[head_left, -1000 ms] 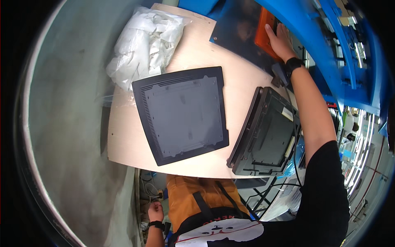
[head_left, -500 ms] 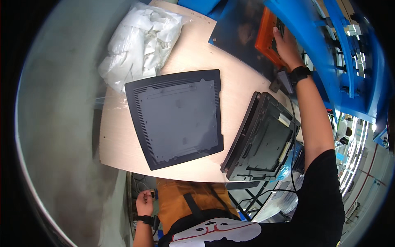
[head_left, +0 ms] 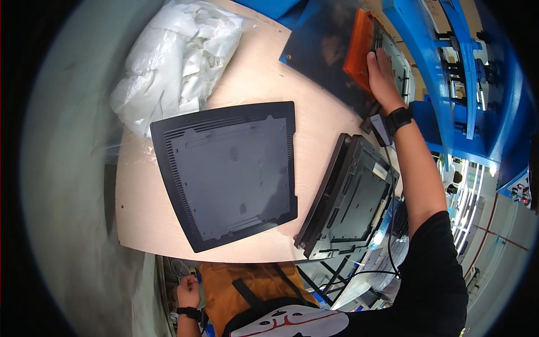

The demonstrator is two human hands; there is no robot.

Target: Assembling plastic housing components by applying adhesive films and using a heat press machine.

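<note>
At the far right of the table, my right hand (head_left: 383,78) reaches out and lies along an orange block (head_left: 358,48) with a dark inner part. Its thumb and fingers look stretched out against it. My left hand (head_left: 188,291) hangs low beside my waist, below the table edge, with curled fingers; whatever they hold is too small to make out. A large dark grey plastic panel (head_left: 238,174), vented along its edges, lies on the table (head_left: 137,196) between my arms. Neither hand touches it. To its right sit stacked black molded frames (head_left: 351,196) bearing pale strips.
A clear bag of white material (head_left: 179,56) rests at the far left. Under the orange block is a dark metal plate (head_left: 314,53). Blue machine parts (head_left: 426,73) rise at the right. A black cable (head_left: 391,196) runs down beside my right arm from a small dark device (head_left: 380,129).
The whole view has shifted, so the panel, bag and frames appear further left and lower. More of my right hand's fingers now show against the orange block. My left hand remains low by my waist.
</note>
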